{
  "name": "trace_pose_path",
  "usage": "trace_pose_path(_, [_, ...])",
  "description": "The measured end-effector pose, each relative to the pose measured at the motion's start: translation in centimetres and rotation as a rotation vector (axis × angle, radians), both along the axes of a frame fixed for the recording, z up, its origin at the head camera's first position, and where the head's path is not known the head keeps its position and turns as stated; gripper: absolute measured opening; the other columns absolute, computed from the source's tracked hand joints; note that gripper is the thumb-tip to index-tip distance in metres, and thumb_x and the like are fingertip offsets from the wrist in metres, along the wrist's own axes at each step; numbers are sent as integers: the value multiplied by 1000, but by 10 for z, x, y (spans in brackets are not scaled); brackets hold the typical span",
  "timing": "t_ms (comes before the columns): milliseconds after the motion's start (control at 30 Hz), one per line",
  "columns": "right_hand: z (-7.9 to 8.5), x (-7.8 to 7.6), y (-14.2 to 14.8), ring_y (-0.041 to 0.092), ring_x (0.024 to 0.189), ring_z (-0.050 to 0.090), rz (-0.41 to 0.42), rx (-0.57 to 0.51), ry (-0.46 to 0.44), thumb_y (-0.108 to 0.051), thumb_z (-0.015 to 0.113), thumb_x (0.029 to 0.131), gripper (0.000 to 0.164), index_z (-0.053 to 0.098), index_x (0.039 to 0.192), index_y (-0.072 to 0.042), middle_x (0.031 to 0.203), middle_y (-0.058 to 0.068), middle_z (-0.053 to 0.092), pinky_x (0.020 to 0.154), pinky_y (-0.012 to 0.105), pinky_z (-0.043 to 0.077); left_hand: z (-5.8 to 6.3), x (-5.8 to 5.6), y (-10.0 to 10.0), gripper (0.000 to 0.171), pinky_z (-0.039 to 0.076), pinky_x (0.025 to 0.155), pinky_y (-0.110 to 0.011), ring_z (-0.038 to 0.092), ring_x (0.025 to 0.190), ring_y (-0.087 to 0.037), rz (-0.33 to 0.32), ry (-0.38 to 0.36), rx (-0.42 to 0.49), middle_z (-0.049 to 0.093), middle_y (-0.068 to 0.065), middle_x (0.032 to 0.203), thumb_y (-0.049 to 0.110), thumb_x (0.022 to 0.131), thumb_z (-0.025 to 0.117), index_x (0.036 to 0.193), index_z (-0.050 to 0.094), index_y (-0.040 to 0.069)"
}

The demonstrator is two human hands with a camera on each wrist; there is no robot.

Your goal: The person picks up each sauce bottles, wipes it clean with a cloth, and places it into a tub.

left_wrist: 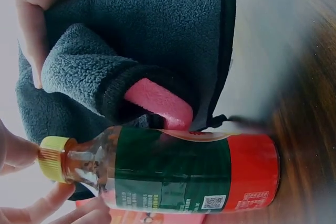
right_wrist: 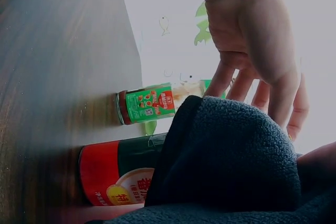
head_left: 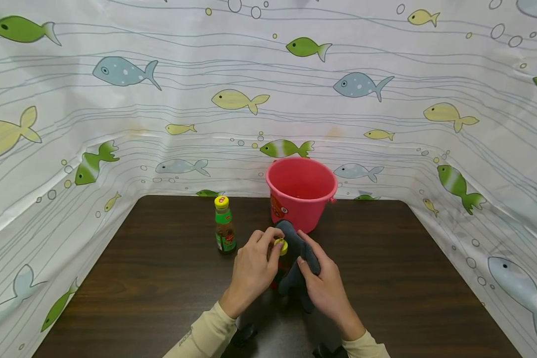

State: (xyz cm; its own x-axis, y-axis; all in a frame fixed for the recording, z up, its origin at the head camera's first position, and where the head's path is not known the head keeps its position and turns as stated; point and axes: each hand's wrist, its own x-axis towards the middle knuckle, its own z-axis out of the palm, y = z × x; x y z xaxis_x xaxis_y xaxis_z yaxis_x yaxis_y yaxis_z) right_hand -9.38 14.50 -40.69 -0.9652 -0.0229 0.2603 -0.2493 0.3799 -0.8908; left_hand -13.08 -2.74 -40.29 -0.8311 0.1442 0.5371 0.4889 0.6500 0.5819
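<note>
My left hand pinches the yellow cap of an upright sauce bottle with a dark green and red label. In the head view most of that bottle is hidden behind the fingers and a dark grey cloth. My right hand grips the cloth, thumb on the near side, close against the bottle's right side. Folded over, the cloth covers the bottle's upper part in the right wrist view. A pink patch shows inside its fold in the left wrist view.
A second sauce bottle, yellow-capped with a green label, stands left of my hands. Just beyond the cloth is a pink bucket. The dark wooden table is bordered by a white fish-print curtain at the back and sides.
</note>
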Motion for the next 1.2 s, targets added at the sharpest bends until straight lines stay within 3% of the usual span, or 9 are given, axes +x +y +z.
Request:
trace_pose_path(167, [-1,-1,0,34,153,47,14,6,15,-9,61,107,57,49,158,-32,165,3,49,118,66,43,0,0,2,15,48,57,-24,64,69,-17,19,4,12,70,-8,101,22,101,72,116,71,19])
trace_pose_path(333, [-2,-1,-2,35,155,44,31,-1,7,-9,60,107,56,49,159,-30,166,3,48,119,68,40,-1,-1,3,15,52,60,-27,67,74,-20,16,16,35,73,-11,107,17,101,72,114,70,14])
trace_pose_path(700, [-5,-1,-7,34,153,47,56,-3,-17,-9,61,106,68,36,166,-30,171,3,39,115,58,48,-1,0,7,15,49,61,-25,66,77,-22,10,8,48,70,-8,103,19,101,72,115,70,15])
trace_pose_path(933, [-8,-2,-10,33,151,51,70,3,-20,-14,64,106,69,36,166,-34,171,3,41,113,53,51,-1,1,6,14,50,61,-25,65,77,-20,3,16,61,70,-8,100,17,100,73,114,72,14])
trace_pose_path(1200, [-15,-8,-17,31,161,34,116,49,26,-18,64,106,71,31,168,-30,175,3,31,125,62,33,-3,0,2,14,51,61,-25,67,77,-20,-16,41,67,68,-7,96,14,100,72,114,73,14])
